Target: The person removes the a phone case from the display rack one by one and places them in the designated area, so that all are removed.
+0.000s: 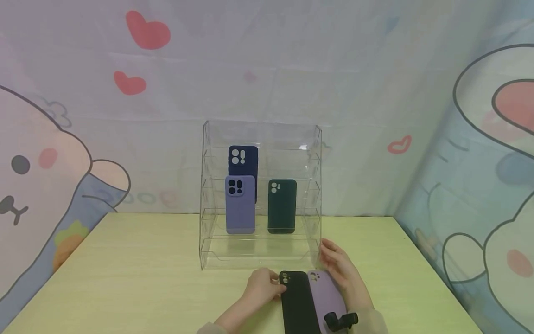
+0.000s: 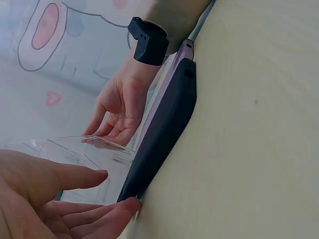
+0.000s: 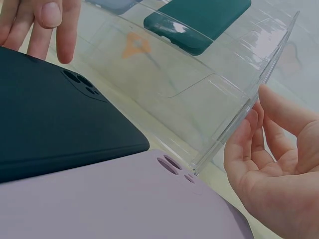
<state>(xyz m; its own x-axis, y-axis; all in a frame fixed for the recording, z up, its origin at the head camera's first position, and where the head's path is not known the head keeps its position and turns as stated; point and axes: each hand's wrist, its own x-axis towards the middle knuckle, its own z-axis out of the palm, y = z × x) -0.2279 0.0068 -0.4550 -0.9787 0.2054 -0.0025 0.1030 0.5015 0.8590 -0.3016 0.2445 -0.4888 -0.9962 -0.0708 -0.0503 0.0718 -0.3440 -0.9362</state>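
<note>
Low in the head view, a black phone case (image 1: 298,301) and a lilac phone case (image 1: 327,294) lie side by side on the table. My left hand (image 1: 263,288) is at the black case's upper left edge. Its thumb and fingers stand apart, and a fingertip touches the case's end in the left wrist view. My right hand (image 1: 340,265) touches the lower right side of a clear acrylic rack (image 1: 260,255), fingers loosely bent against the panel (image 3: 234,122). On the rack stand a navy case (image 1: 249,160), a periwinkle case (image 1: 240,208) and a dark green case (image 1: 282,206).
The pale wooden table (image 1: 146,269) runs back to a printed cloth backdrop (image 1: 267,69) with hearts and cartoon animals. A black wrist device (image 1: 341,321) sits on my right wrist, above the lilac case's lower end.
</note>
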